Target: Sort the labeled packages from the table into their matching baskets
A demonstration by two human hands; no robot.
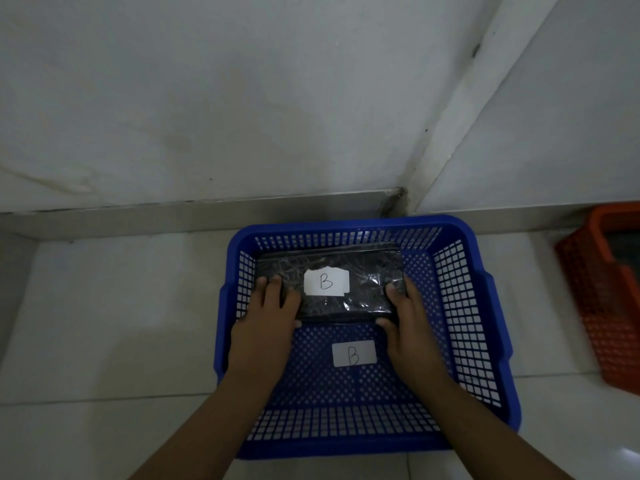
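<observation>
A blue perforated basket (481, 327) sits on the tiled floor in front of me, with a white label marked B (354, 353) on its bottom. Inside it, toward the far wall, a black plastic-wrapped package (367, 268) bears a white label with a handwritten B. My left hand (268, 317) grips the package's left end. Its right end is held by my right hand (405, 317), thumb on top. The package is low in the basket; whether it rests on the bottom I cannot tell.
An orange basket (602, 306) stands at the right edge, partly cut off, with something dark inside. A white wall and a corner post rise just behind the blue basket. Pale floor tiles stretch to the left.
</observation>
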